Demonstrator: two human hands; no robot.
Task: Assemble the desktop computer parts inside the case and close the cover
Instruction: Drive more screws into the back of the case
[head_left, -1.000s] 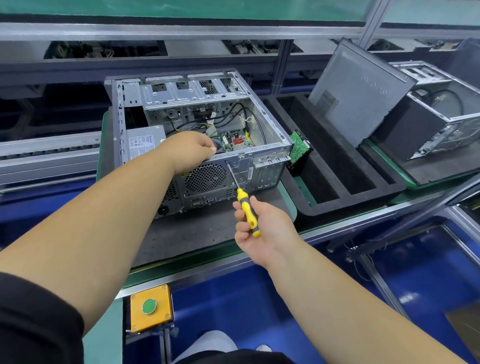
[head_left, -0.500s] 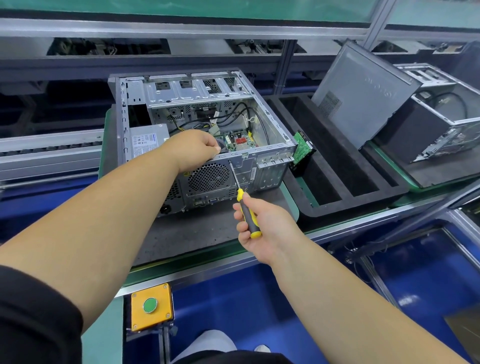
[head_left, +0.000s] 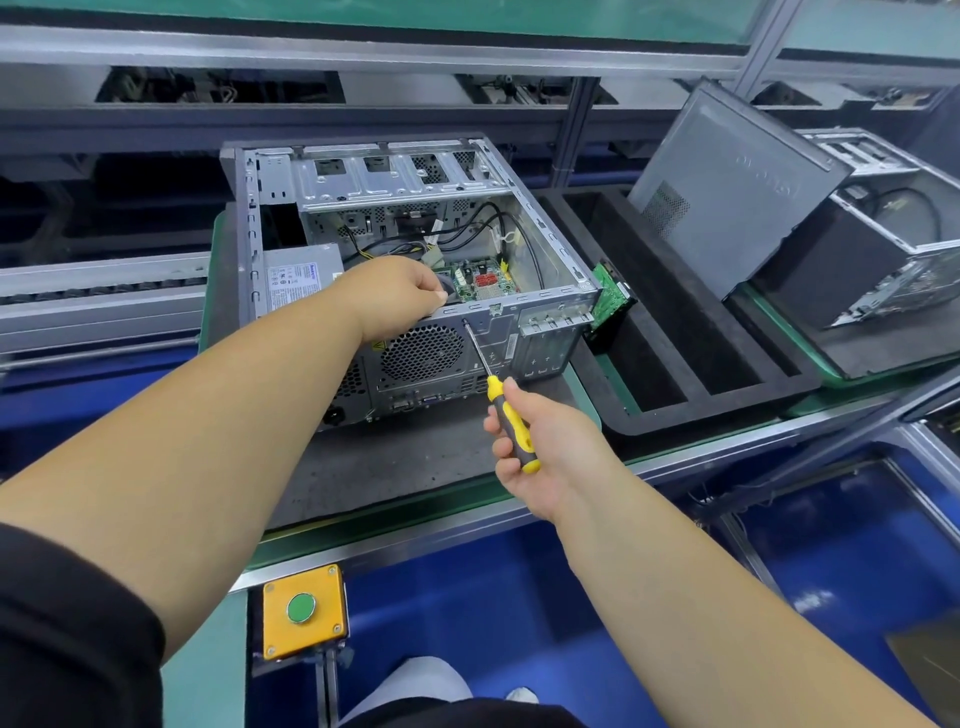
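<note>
— Gripping a yellow-and-black screwdriver (head_left: 511, 426), right hand (head_left: 540, 452) curled round its handle; tip against the open grey metal computer case (head_left: 535, 228), rear panel, upper edge.
— And the left hand (head_left: 397, 296)?
— Reaching over that rear edge, fingers curled, pinching something dark inside. Case lying near the grey mat's (head_left: 363, 467) back edge.

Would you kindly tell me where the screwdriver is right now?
In the head view, the screwdriver is right of centre, gripped by the right hand, its tip against the rear panel of the open computer case beside the fan grille.
</note>
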